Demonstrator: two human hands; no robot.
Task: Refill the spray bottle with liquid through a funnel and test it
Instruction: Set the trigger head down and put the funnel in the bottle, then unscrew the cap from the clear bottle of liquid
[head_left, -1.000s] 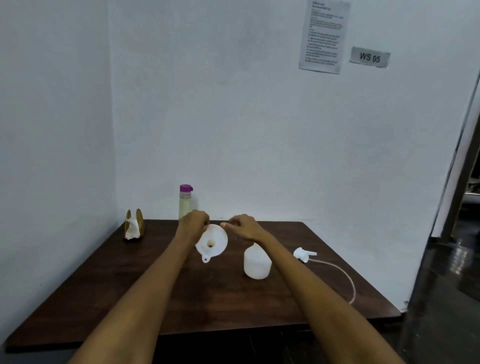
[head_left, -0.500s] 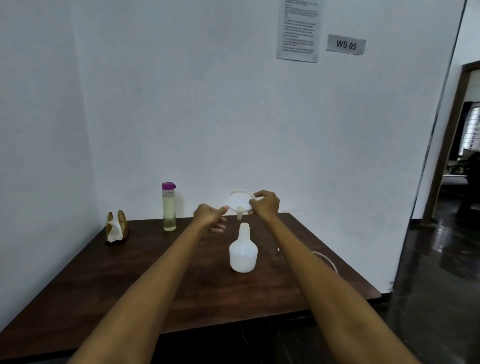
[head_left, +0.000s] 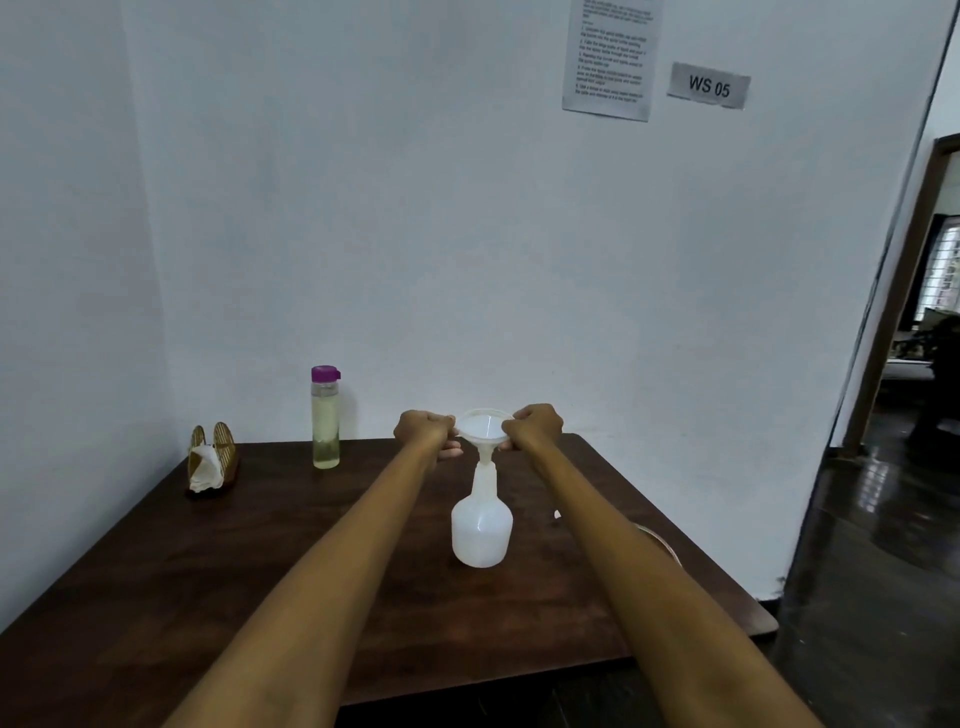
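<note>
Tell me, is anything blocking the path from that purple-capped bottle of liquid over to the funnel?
Nothing visible does. The purple-capped bottle stands upright at the back of the table, with bare tabletop between it and the funnel. Only the left hand, gripping the funnel's rim, lies on that side.

The counter (head_left: 218, 582) is showing dark wood with a smooth, faintly glossy finish, and the funnel (head_left: 484, 429) and spray bottle (head_left: 482, 525) are looking like matt, translucent white plastic. At ten o'clock from them, the refill bottle (head_left: 325, 421) is showing clear glossy plastic under a purple cap, and the holder (head_left: 212, 460) beyond is looking like woven cane gripping white paper.
</note>
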